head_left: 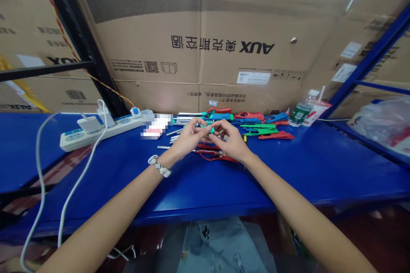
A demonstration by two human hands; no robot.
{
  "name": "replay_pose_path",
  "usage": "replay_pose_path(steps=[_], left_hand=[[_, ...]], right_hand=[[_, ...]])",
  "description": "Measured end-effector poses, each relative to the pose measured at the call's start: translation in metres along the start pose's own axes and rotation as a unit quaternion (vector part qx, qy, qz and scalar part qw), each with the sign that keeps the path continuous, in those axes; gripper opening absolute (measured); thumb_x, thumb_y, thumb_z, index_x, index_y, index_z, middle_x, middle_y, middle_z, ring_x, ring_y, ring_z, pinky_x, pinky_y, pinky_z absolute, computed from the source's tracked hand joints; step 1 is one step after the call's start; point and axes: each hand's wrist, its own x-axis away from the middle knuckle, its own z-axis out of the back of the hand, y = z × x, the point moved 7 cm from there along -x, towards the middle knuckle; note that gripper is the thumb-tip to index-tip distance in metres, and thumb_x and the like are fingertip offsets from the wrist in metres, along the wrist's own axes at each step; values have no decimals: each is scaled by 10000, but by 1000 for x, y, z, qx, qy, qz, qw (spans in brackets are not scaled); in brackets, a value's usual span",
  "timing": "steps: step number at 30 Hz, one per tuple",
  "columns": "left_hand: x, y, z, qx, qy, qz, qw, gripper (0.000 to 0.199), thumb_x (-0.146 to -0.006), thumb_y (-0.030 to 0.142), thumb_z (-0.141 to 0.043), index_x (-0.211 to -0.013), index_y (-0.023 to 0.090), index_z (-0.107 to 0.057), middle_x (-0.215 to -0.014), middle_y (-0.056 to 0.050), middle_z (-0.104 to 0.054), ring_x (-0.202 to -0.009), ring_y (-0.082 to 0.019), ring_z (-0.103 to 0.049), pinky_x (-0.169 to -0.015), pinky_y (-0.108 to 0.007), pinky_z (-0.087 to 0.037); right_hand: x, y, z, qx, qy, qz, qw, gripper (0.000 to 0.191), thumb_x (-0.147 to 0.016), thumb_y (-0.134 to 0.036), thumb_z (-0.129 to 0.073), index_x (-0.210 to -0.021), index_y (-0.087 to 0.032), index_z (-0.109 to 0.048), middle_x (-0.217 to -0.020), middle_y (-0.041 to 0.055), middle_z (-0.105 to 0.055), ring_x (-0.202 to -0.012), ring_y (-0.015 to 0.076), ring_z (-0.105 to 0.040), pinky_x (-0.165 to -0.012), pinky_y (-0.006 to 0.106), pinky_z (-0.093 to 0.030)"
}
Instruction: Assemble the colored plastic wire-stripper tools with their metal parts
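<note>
Both my hands meet above the blue table, with their fingertips pinched together. Between them is a small teal-green piece [212, 130], mostly covered by my fingers. My left hand [190, 140] curls around its left side, and my right hand [233, 141] pinches it from the right. Just below my hands lies a red long-necked lighter [208, 156] with its inner parts showing and a metal tube [164, 147] pointing left. Behind my hands are several lighters and casing halves, including a blue lighter [218, 117], a green casing [261, 131] and a red casing [276, 135].
A white power strip [92, 131] with plugs and cables lies on the left of the blue table [288, 175]. At the back right stand a green-labelled bottle [300, 113] and a cup [316, 112]. A plastic bag [381, 121] sits far right; a large cardboard box [192, 13] walls the back.
</note>
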Motion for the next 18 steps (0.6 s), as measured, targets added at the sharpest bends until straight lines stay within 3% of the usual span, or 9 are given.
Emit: replay_pose_path(steps=[5,11,18], left_hand=[[-1,-3,1,-24,1,8,1000,473,-822,515,-798,-884,228,-427,-665,24,-711,-641,-152,-733,-675,-286,-616],[1,3,3,-144,-28,-25,989,388,-921,552,-664,-857,213,-487,-639,-10,-696,-576,-139,-678,-580,-255,-547],[5,17,13,-251,-7,-70,965,478,-957,552,-607,-636,213,-505,-517,13,-566,-493,-108,-517,-537,-250,-439]], right_hand=[[-1,9,-3,-30,-4,-22,999,186,-896,-316,-652,-1045,-218,-707,-901,25,-666,-757,155,-590,-673,294,-486],[-1,20,-5,-85,-14,-59,995,268,-857,-352,-696,-1081,-209,-732,-834,19,-711,-745,169,-632,-691,316,-509],[7,11,-10,-71,-51,-77,993,284,-861,-402,-725,-1075,-216,-722,-794,14,-738,-716,179,-660,-714,344,-527]])
